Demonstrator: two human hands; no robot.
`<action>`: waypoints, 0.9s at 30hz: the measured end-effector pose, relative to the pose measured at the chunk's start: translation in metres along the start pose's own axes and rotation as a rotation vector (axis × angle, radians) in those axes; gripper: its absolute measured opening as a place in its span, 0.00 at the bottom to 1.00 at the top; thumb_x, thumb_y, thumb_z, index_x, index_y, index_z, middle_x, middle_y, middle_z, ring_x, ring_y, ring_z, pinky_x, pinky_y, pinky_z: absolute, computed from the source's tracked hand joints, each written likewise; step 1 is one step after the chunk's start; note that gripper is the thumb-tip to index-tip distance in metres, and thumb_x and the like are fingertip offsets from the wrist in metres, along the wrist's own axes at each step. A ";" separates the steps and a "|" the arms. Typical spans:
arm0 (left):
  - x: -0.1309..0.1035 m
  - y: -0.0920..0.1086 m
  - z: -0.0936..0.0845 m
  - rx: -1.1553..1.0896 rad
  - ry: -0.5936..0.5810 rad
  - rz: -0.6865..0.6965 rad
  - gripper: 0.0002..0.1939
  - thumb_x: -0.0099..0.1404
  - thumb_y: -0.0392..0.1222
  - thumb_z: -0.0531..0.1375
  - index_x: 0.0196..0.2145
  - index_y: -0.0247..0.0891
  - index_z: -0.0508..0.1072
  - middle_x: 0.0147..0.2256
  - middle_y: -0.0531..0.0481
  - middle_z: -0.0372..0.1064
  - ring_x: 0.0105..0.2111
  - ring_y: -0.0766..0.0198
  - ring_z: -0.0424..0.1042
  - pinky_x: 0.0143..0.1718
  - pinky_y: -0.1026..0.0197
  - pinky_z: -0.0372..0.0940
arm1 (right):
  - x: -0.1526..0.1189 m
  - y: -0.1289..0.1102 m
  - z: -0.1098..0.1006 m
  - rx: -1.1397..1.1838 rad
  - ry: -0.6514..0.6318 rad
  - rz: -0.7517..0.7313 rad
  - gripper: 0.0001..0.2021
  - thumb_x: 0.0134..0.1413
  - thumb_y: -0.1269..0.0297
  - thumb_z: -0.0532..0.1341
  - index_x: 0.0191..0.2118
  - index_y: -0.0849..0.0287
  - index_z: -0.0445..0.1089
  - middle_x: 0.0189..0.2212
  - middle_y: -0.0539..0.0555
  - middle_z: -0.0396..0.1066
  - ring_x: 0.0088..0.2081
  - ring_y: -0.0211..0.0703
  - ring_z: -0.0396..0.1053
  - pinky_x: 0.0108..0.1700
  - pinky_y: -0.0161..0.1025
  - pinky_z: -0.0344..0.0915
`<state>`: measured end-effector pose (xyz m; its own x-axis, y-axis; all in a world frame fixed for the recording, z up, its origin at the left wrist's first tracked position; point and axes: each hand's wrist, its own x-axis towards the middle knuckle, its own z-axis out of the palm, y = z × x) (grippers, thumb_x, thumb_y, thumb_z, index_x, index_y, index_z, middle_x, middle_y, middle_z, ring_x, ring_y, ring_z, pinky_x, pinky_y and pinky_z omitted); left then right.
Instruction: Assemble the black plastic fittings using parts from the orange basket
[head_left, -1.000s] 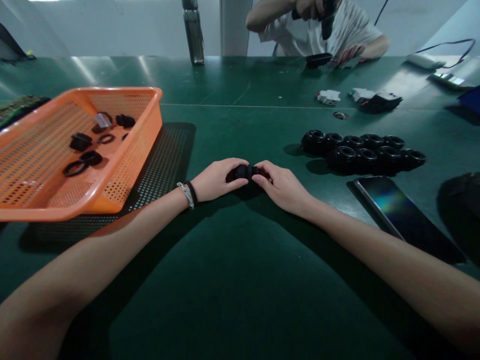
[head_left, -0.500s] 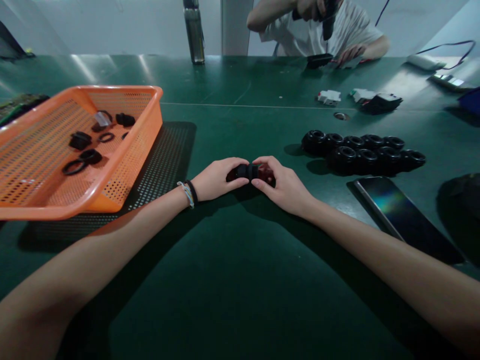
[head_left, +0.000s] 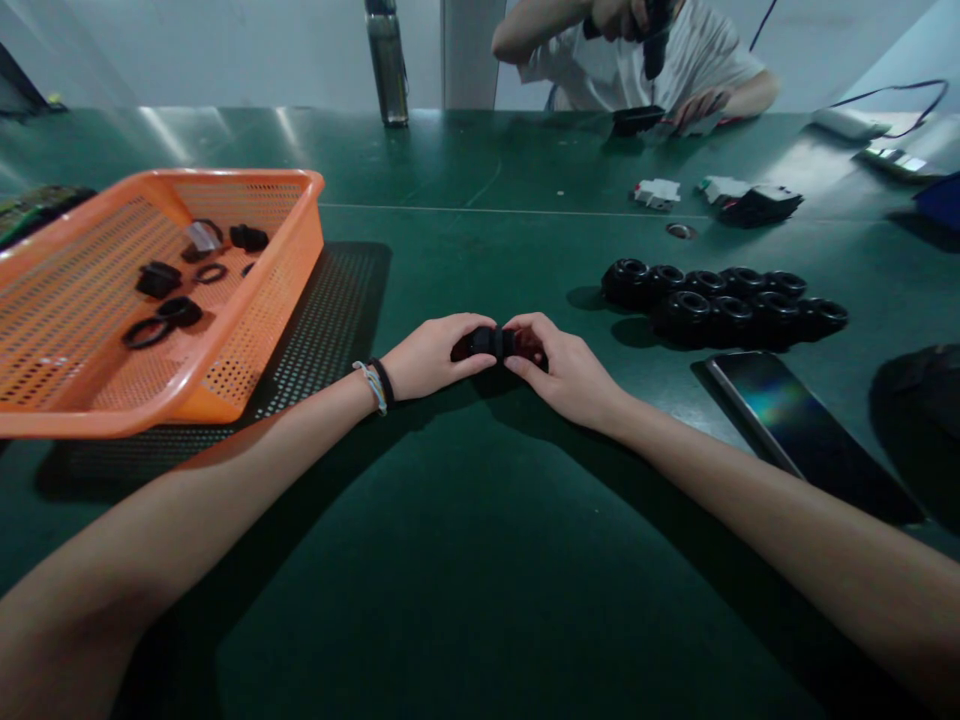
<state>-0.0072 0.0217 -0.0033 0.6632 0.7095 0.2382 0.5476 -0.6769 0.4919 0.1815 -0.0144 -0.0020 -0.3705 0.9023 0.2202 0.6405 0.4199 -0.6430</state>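
Note:
A small black cylindrical fitting [head_left: 496, 342] lies sideways between my two hands, just above or on the green table [head_left: 480, 560]; I cannot tell which. My left hand [head_left: 442, 355] is closed around its left part, thumb in front and index finger behind. On the other end, my right hand [head_left: 551, 362] pinches with thumb and index finger. My palms and fingers hide much of the piece. To the right stands a group of several glossy black round fittings [head_left: 709, 310] with holes in their tops.
An orange perforated basket [head_left: 319, 215] at left holds black rings [head_left: 148, 332] and black fittings [head_left: 159, 280]. A phone [head_left: 806, 430] lies at right. Across the table are a bottle [head_left: 388, 70], white parts [head_left: 657, 193] and another person's hand [head_left: 701, 105] beside a power drill [head_left: 657, 40].
My hands keep their hold on the black fitting, with barely any finger movement. The whole view has shifted very slightly.

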 end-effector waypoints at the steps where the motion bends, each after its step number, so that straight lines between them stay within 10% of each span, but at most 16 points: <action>1: 0.000 0.000 0.000 0.000 0.001 -0.002 0.18 0.61 0.41 0.58 0.48 0.32 0.67 0.45 0.43 0.70 0.45 0.60 0.70 0.47 0.58 0.64 | 0.000 0.000 0.000 -0.001 0.000 0.002 0.10 0.51 0.69 0.55 0.41 0.58 0.59 0.31 0.53 0.68 0.33 0.43 0.67 0.36 0.41 0.61; 27: 0.000 0.001 -0.001 -0.004 -0.006 -0.019 0.18 0.62 0.43 0.57 0.48 0.33 0.67 0.46 0.43 0.70 0.45 0.59 0.69 0.46 0.57 0.64 | 0.000 0.002 0.001 -0.039 -0.009 0.018 0.08 0.54 0.66 0.54 0.41 0.58 0.61 0.33 0.55 0.70 0.33 0.44 0.66 0.35 0.41 0.61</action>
<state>-0.0073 0.0211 -0.0025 0.6557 0.7213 0.2233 0.5581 -0.6622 0.5000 0.1819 -0.0138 -0.0036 -0.3645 0.9090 0.2019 0.6729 0.4071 -0.6176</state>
